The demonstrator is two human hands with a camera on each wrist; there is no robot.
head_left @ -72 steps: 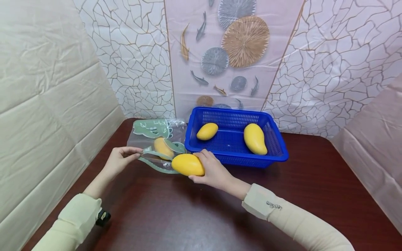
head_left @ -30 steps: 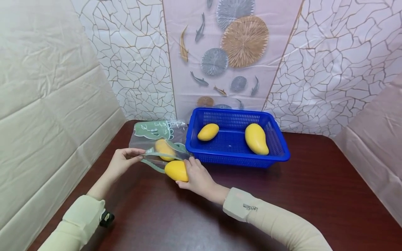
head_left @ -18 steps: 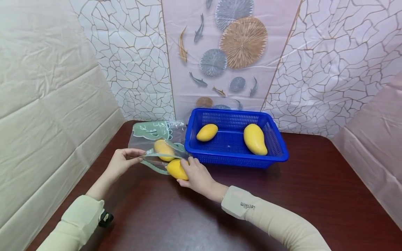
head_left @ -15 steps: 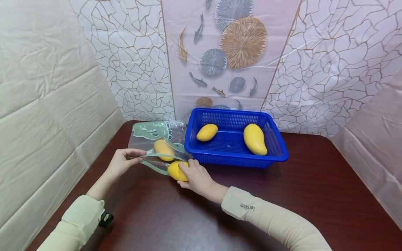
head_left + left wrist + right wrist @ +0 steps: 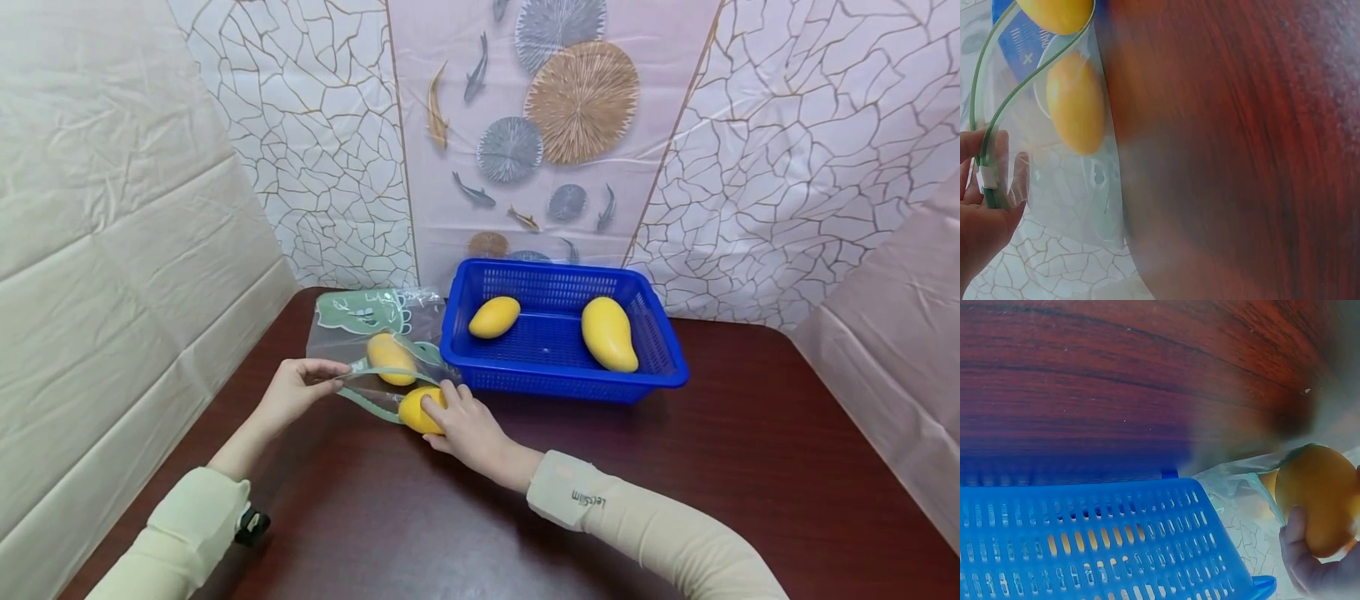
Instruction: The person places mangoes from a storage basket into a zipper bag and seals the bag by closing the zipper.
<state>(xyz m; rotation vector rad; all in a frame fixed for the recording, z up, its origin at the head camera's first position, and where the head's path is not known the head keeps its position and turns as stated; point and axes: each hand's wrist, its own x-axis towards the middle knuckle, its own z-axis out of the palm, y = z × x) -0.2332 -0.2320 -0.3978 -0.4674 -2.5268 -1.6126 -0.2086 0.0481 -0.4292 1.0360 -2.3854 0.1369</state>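
A clear zip bag (image 5: 330, 337) with green print lies at the left of the table, its green-edged mouth spread toward the front. My left hand (image 5: 296, 392) pinches the corner of that mouth by the white slider (image 5: 986, 177), thumb and fingers on either side. One yellow mango (image 5: 392, 358) is inside the bag, seen through the plastic. Another mango (image 5: 420, 410) is gripped in my right hand (image 5: 468, 425), its far end right at the bag's opening. In the right wrist view the held mango (image 5: 1316, 494) overlaps the bag's edge.
A blue slotted basket (image 5: 564, 375) stands right of the bag, close behind my right hand. Inside it lie a smaller mango (image 5: 495, 317) on the left and a larger mango (image 5: 609, 333) on the right. Patterned cloth walls (image 5: 337, 150) rise behind the dark wooden table (image 5: 750, 450).
My right hand has carried its mango left and slightly down to the bag's mouth, then shifted only slightly over the last half second. My left hand keeps its pinch on the bag's corner.
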